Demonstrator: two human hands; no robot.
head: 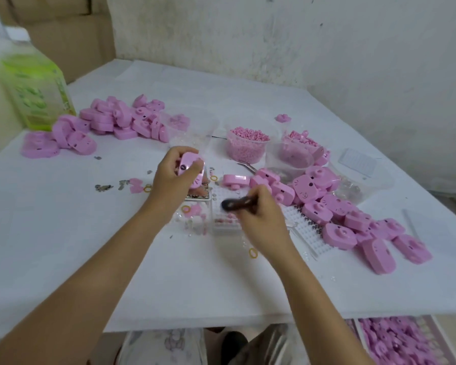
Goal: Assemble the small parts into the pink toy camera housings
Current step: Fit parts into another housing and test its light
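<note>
Counter: white-covered counter (90, 246); wide bare stretch on the body side of both grips.
Room: scuffed white wall (300, 35) far beyond the grips; cardboard boxes (63, 22) far beyond-left of the left grip.
Jug: blurred green-label jug (34, 88) well left of the left grip, at the counter's left side.
Left grip: left grip (171, 177) is up off the counter, fingers + thumb curled round one pink housing (192, 169), held tilted.
Right grip: right grip (261, 217) sits just right of the left grip + nearer the body, fingers wrapped round a dark tool (237, 202) pointing left; tip too blurred to read.
Pellet tub: clear pellet tub (246, 147) beyond the right grip, full of small pink pellets.
Parts tub: clear parts tub (295, 151) just right of it, pink bits inside, kind unclear.
Third tub: clear tub (192, 127) just beyond the left grip; contents can't tell.
Small tray: clear small tray (224, 225) under the right grip w/ small pink bits.
Peg tray: white peg tray (311, 233) right of the right grip, partly under housings.
Piles: left pile (116, 122) of housings beyond-left of the left grip; right pile (340, 212) just right of the right grip.
Edges: near edge (221, 324) well to the body side of the grips; bin (400, 341) of pink parts below it, right of the right grip.
</note>
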